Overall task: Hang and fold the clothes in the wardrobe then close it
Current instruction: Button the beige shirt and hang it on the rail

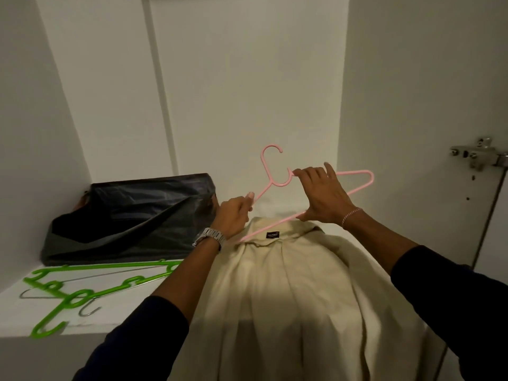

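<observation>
From the head camera, looking down into the wardrobe: my left hand [233,215] pinches the left arm of the pink hanger [277,185], thumb on top and fingers curled under it. My right hand [323,199] is clamped on the same hanger, fingertips on the upper bar next to the hook and thumb on the lower bar. The hanger is lifted and tilted, its hook pointing up at the back wall, and its lower left end passes into the collar of the cream shirt [288,284].

The shirt lies back-up on the white shelf [90,324], collar toward the back wall with a small dark label showing, and its lower part hangs over the shelf's front edge toward me. Just left of it, touching my left wrist area, a dark bag [129,218] slumps against the back of the shelf. In front of the bag lie the spare hangers: two green hangers [82,295] overlapping each other, with one thin metal hanger [88,309] under them. They sit well to the left of the shirt, partly behind my left forearm.

The wardrobe walls are plain white. On the right stands the open door with one metal hinge [478,156].

Counted: one pink hanger, two green, one metal, one shirt, one bag.
</observation>
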